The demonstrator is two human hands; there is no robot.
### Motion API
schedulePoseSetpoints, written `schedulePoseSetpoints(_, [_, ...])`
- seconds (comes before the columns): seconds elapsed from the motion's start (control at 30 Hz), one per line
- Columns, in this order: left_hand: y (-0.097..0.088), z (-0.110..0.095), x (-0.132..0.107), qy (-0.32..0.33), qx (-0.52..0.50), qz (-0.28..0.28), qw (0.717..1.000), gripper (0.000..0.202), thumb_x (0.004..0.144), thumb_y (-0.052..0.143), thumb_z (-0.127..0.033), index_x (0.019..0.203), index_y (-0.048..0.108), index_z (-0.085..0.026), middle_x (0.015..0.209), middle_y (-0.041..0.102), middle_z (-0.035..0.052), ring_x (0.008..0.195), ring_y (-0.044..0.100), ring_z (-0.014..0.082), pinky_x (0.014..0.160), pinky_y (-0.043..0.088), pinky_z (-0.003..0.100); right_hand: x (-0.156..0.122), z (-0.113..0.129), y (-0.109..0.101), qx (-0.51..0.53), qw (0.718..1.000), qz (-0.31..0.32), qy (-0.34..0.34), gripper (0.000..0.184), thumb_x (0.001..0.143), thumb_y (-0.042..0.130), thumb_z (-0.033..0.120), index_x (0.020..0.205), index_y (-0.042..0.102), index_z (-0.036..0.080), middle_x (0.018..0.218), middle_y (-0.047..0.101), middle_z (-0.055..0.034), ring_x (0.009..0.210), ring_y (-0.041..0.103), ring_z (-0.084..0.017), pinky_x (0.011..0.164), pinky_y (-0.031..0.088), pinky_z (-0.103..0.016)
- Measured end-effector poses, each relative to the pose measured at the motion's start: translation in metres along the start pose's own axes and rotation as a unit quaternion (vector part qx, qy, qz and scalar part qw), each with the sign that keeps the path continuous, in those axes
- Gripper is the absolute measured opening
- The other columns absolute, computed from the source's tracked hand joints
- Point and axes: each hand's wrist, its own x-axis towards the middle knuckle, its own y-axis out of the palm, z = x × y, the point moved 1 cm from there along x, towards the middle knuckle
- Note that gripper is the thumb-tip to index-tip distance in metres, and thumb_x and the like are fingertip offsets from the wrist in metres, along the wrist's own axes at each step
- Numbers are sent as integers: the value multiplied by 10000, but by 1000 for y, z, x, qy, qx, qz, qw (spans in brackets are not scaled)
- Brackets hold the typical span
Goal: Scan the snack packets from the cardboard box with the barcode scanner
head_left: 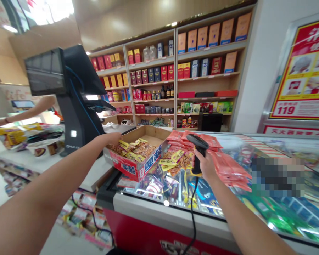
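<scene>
The right hand (206,167) holds a black barcode scanner (198,143) tight, over the glass freezer (154,209). The left hand (113,137) is at the edge of the snack box (138,169) beside it. Its fingers are hidden, so I cannot tell its grip.

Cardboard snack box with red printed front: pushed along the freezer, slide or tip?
Probably slides rather than tips: the open cardboard box with red printed front sits low and wide on the glass-topped freezer. Likely light, holding only small yellow-labelled snack packets. Its thin walls may flex where the left hand reaches in; the right hand holds a black handheld scanner.
</scene>
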Motion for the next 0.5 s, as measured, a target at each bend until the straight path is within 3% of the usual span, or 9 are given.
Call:
schedulePoseSetpoints(0.07, [-6, -7, 5, 11, 111, 71, 991, 183, 611, 717, -21, 548, 587, -133, 433, 464, -57, 502, 489, 97, 560, 354, 157, 0, 0, 0, -9, 1000, 2, -1, 387, 725, 722, 544, 693, 513, 219, 525, 571, 21, 402, 527, -138, 403, 426, -272])
schedulePoseSetpoints(0.13, [-6, -20, 4, 48, 117, 63, 990, 162, 562, 758, -63, 580, 625, -155, 461, 525, -33, 484, 514, 128, 536, 388, 197, 0, 0, 0, -16, 1000, 1, -3, 390, 721, 722, 549, 698, 514, 220, 528, 576, 19, 403, 526, -139, 406, 426, -273])
schedulePoseSetpoints(0.2, [4, -36, -3, 78, 3, -8, 997, 148, 568, 780, -133, 643, 655, -161, 491, 558, -24, 481, 526, 137, 525, 422, 222, 0, 0, 0, -15, 1000, 2, -2, 388, 717, 723, 549, 712, 517, 221, 533, 579, 22, 408, 528, -140, 406, 426, -273])
schedulePoseSetpoints(0.27, [27, -55, -16, 79, -181, -62, 978, 170, 591, 781, -173, 722, 674, -152, 545, 595, -16, 502, 545, 134, 534, 467, 239, -1, 1, 1, -10, 1000, 3, 2, 381, 715, 723, 546, 733, 523, 222, 532, 574, 29, 406, 524, -140, 402, 425, -273])
schedulePoseSetpoints(0.37, [79, -84, -40, 49, -448, -49, 892, 173, 624, 759, -160, 775, 677, -137, 644, 651, 14, 559, 595, 144, 562, 527, 277, -1, 2, 1, -4, 1000, 2, 12, 373, 712, 724, 537, 760, 526, 224, 531, 569, 36, 392, 515, -138, 392, 420, -273])
schedulePoseSetpoints(0.5, [158, -113, -64, -3, -622, -5, 783, 104, 660, 717, -106, 743, 669, -148, 643, 665, 22, 597, 641, 163, 621, 559, 308, -2, 3, 1, 0, 1000, 6, 22, 368, 709, 721, 529, 732, 514, 226, 523, 561, 32, 389, 513, -139, 389, 429, -276])
